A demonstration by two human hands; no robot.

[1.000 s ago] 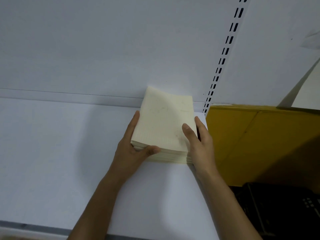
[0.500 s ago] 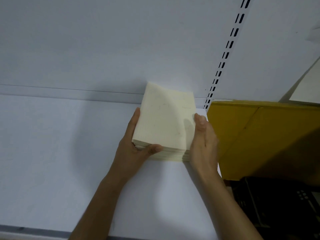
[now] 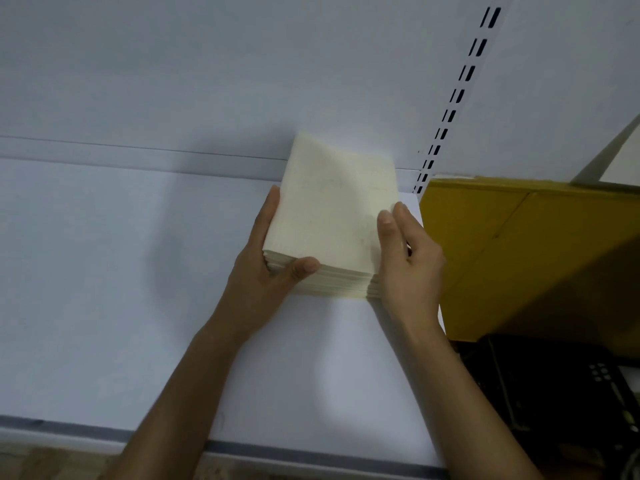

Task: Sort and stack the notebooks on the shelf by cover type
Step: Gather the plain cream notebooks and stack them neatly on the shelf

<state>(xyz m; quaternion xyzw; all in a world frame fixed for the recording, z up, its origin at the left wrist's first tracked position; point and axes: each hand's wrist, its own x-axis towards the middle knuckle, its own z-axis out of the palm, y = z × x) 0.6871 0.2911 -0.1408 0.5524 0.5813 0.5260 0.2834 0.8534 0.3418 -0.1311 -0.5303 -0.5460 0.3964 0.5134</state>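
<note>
A stack of cream-covered notebooks (image 3: 332, 209) lies on the white shelf (image 3: 121, 289), near its back wall and right end. My left hand (image 3: 266, 271) grips the stack's left side, fingers along the edge and thumb curled over the near left corner. My right hand (image 3: 405, 258) rests against the stack's right side with straight fingers, its fingertips on the top cover near the right edge. The stack's top cover looks tilted up toward the back.
A slotted upright rail (image 3: 453, 98) runs down the back wall just right of the stack. A yellow cardboard box (image 3: 519, 254) stands to the right of the shelf end, with a dark crate (image 3: 554, 393) below it. The shelf's front lip (image 3: 69, 431) runs along the bottom.
My right hand slid from lying on the top cover to the stack's right side. The left hand kept its grip. The stack barely moved.
</note>
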